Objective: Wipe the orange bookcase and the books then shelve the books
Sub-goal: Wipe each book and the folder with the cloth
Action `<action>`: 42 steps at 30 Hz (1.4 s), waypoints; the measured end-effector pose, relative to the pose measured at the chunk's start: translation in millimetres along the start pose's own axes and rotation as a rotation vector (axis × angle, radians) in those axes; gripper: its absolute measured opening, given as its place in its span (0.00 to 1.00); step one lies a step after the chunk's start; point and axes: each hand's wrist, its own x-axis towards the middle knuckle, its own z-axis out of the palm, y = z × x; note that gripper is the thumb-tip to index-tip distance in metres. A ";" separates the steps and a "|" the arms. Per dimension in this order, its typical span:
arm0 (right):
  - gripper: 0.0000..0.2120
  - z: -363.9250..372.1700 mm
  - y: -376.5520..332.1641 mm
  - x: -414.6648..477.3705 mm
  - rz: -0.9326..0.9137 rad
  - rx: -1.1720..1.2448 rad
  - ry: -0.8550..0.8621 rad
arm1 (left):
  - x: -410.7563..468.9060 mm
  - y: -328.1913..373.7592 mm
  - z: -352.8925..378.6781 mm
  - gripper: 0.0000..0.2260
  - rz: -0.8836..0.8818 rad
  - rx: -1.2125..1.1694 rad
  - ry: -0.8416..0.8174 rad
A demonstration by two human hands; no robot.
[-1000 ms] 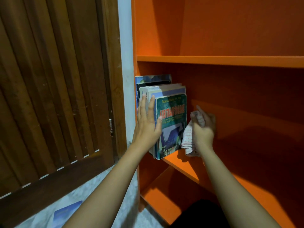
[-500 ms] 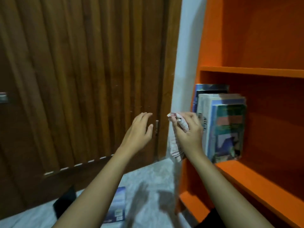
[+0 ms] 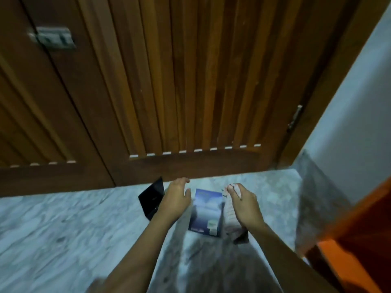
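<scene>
left hand (image 3: 176,197) is hovering open beside the blue book (image 3: 206,210), right hand (image 3: 245,205) is clutching the cloth (image 3: 229,216), black book (image 3: 152,197) nearby also awaiting shelving.

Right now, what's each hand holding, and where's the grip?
The right hand holds the striped cloth, grip at its top end, the rest hanging. The left hand holds nothing.

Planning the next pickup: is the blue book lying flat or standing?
Flat: the blue book lies cover-up on the floor between the left hand and right hand.
</scene>
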 end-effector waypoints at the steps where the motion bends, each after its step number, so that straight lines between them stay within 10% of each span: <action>1: 0.10 14.7 15.8 6.0 0.065 0.027 -0.041 | 4.1 -15.1 15.3 0.16 -0.038 -0.002 -0.026; 17: 0.16 141.3 173.2 56.9 0.404 0.031 -0.248 | 42.6 -125.7 182.6 0.16 -0.394 -0.163 -0.175; 42: 0.26 166.0 184.2 20.9 0.470 0.430 -0.104 | 39.7 -154.0 204.1 0.21 -0.278 -0.064 -0.195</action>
